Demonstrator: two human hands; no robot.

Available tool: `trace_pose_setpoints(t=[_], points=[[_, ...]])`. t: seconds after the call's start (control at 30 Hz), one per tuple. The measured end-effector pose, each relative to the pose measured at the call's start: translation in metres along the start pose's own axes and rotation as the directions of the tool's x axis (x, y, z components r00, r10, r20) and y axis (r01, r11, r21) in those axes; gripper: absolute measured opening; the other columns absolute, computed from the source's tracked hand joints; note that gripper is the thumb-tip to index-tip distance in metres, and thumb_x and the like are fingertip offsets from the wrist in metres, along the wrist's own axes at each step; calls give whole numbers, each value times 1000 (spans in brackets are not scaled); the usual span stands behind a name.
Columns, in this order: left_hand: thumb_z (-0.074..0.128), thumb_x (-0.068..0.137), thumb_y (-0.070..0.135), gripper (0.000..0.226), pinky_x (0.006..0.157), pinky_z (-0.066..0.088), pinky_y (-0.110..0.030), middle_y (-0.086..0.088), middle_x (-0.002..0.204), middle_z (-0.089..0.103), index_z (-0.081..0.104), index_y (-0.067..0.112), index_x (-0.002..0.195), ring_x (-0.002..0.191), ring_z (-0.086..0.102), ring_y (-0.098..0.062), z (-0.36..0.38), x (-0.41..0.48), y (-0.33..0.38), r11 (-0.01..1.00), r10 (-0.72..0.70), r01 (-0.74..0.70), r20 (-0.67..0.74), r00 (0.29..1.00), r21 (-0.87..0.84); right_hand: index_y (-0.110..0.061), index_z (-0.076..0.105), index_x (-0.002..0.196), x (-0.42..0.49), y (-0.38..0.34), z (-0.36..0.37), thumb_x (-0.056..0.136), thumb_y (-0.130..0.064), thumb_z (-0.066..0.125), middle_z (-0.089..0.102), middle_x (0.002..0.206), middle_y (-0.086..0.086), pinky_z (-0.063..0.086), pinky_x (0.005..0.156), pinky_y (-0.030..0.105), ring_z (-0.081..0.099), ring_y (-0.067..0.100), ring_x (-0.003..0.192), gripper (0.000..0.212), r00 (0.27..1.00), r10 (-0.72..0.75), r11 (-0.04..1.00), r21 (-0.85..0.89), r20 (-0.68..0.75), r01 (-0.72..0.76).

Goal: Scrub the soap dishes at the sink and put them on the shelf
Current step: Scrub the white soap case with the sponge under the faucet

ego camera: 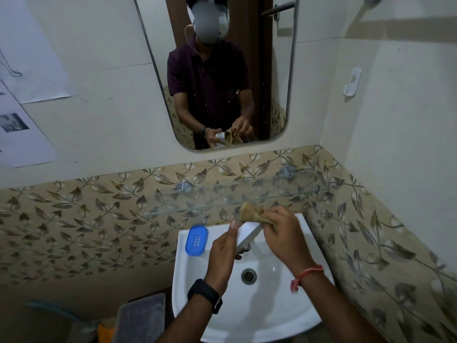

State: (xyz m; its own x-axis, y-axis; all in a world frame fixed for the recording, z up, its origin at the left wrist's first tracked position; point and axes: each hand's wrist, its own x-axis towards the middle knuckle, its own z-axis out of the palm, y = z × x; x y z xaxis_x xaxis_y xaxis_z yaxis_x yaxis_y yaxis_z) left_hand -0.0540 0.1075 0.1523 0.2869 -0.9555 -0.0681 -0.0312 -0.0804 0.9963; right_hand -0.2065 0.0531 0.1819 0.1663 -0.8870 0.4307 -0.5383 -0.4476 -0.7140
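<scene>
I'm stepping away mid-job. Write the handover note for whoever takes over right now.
Left hand: grips the white soap dish over the sink.
Right hand: holds a brown cloth at the dish's top end.
Blue soap dish: lies on the sink's left rim.
Done: neither dish is on the glass shelf yet.
Left: finish scrubbing the white dish, probably scrub the blue one, then shelve both.
</scene>
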Motion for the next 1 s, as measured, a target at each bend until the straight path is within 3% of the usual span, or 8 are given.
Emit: trace_pose_setpoints(t=[0.1, 0.2, 0.27, 0.5, 0.63, 0.73, 0.87, 1.0], points=[[49, 86, 74, 38, 67, 60, -27, 8, 86, 80, 78, 49, 91, 77, 76, -14, -2, -1, 3, 988, -45, 44, -4, 999, -146, -18, 80, 99, 4, 24, 1, 93, -6, 64, 72, 92, 8, 51, 75, 22, 67, 27, 88, 21, 954, 281, 887, 352, 101, -298], [52, 89, 70, 37, 69, 60, -29, 8, 85, 80, 79, 46, 91, 78, 77, -16, -3, 1, 5, 980, -25, 21, -22, 999, -196, -22, 75, 117, -8, 32, 8, 98, -11, 61, 76, 116, 7, 60, 82, 38, 71, 27, 107, 26, 864, 358, 426, 762, 353, -488], [49, 92, 68, 34, 75, 61, -33, 16, 87, 79, 78, 51, 91, 81, 75, -7, -3, 2, 2, 981, -20, 17, -15, 1000, -195, -18, 73, 121, -12, 31, 9, 100, -8, 56, 75, 120, 8, 61, 77, 35, 72, 25, 108, 29, 859, 343, 279, 832, 380, -480], [45, 101, 47, 34, 85, 52, -35, 12, 91, 75, 75, 31, 97, 98, 69, -14, -9, 7, -6, 988, 121, -142, -253, 960, -66, -22, 76, 116, -13, 22, 19, 98, -11, 62, 77, 117, 2, 55, 99, 48, 70, 22, 113, 25, 888, 386, 546, 713, 251, -439], [44, 97, 63, 44, 81, 49, -27, 13, 94, 74, 75, 30, 96, 89, 66, -2, -7, 8, -1, 978, 171, -190, -199, 965, -82, -24, 76, 116, -15, 15, 23, 98, -12, 62, 77, 116, -2, 56, 97, 43, 70, 16, 111, 26, 904, 380, 624, 667, 197, -407], [53, 94, 60, 38, 81, 48, -26, 15, 90, 72, 75, 30, 95, 86, 62, -1, -9, 12, 2, 971, 237, -240, -137, 962, -3, -33, 79, 105, -20, 10, 24, 100, -8, 58, 79, 106, 4, 62, 79, 35, 75, 14, 92, 32, 896, 402, 583, 702, 189, -409], [53, 96, 54, 34, 83, 48, -26, 17, 87, 72, 77, 30, 96, 85, 62, 3, -6, 13, 1, 974, 200, -218, -218, 955, -62, -20, 74, 118, -39, 6, 35, 101, -11, 58, 78, 113, 4, 57, 96, 50, 73, 25, 107, 25, 865, 447, 499, 739, 226, -451], [48, 95, 59, 36, 78, 51, -17, 26, 100, 72, 72, 34, 106, 94, 64, 6, -1, 7, 6, 915, 396, -356, -250, 884, 192, -17, 73, 120, -57, -2, 50, 102, -8, 54, 77, 114, 8, 53, 100, 58, 72, 31, 109, 28, 838, 444, 428, 747, 317, -509]])
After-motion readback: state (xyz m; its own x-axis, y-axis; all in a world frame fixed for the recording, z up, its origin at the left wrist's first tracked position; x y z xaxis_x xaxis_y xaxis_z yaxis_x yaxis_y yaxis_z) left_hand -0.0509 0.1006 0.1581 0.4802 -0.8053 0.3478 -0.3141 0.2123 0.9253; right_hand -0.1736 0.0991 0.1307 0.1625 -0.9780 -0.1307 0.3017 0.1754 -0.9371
